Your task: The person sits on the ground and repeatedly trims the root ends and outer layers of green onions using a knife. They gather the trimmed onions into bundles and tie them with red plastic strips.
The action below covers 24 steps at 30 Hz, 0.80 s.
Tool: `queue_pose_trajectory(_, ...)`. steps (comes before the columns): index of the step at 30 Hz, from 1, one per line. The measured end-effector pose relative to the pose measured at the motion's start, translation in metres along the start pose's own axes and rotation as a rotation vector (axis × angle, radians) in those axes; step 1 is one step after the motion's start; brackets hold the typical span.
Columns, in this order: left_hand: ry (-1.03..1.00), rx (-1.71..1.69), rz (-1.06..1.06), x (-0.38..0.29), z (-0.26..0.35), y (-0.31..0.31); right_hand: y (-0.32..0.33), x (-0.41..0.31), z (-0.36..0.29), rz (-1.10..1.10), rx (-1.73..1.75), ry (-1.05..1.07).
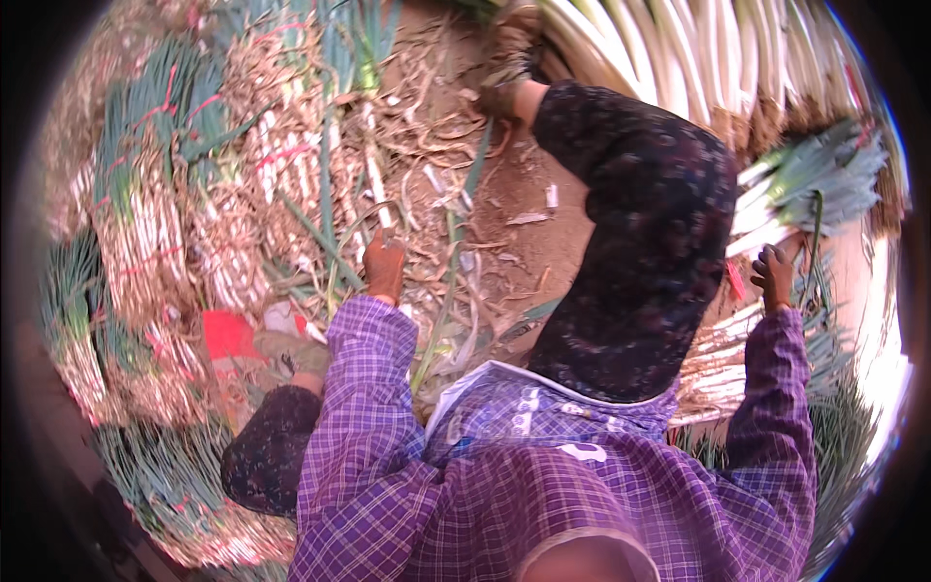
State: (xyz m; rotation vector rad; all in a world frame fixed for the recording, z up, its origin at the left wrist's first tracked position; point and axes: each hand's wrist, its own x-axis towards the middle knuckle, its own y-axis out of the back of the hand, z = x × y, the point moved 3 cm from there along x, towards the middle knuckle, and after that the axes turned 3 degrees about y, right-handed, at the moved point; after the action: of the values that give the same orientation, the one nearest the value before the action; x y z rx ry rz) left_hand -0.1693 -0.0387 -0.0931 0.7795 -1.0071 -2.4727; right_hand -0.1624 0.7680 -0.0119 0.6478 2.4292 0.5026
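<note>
My left hand [384,268], bare and soiled, is closed around the lower end of a long green onion [374,156]. Its white stalk points away from me, with green leaves at the far end. Over on the right, my right hand [774,275] has its fingers curled beside a bundle of green onions [814,182]. Whether anything is inside those fingers cannot be made out. A red strip [734,280] lies just left of that hand. Dry peeled leaves [429,131] cover the ground around my left hand.
Tied bundles of green onions [142,240] with pink ties line the left side. Thick white stalks [698,51] are piled at the upper right, and more onions [720,356] lie below my right hand. My bent leg [640,240] stands between my hands. Bare soil [538,182] shows beside it.
</note>
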Motion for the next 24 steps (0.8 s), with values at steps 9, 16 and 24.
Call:
queue_pose_trajectory(9,0.260,0.523,-0.215,0.006,-0.012,-0.012,-0.092,-0.151,-0.299,-0.073,-0.118,0.810)
queue_pose_trajectory(16,0.192,-0.676,-0.183,0.019,0.005,0.040,-0.342,-0.312,-0.320,-0.587,-0.114,1.139)
queue_pose_trajectory(24,0.023,-0.803,-0.479,-0.111,0.060,0.073,-0.510,-0.324,-0.158,-1.118,0.126,0.078)
